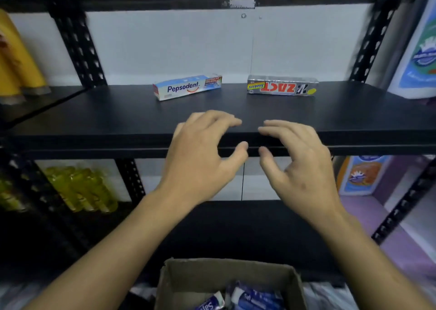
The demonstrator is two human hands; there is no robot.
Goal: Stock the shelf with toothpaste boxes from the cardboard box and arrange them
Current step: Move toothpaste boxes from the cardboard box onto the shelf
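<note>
- Head view: found Pepsodent toothpaste box (187, 87) lying on the black shelf board (118, 116), toward the back, left end angled forward.
- Found silver Zact toothpaste box (282, 85) to its right, apart from it, print upside down.
- Logged left hand (200, 158) at the board's front edge, fingers loosely curved, thumb apart, gripping nothing.
- Logged right hand (299, 165) just beside it, not touching, same loose curl, nothing held.
- Noted open cardboard box (188, 276) below the forearms, blue toothpaste packs (254, 298) inside.
- Noted yellow bottles (21, 57) on the neighbouring shelf at left, yellow pouches (80, 189) one level down.
</note>
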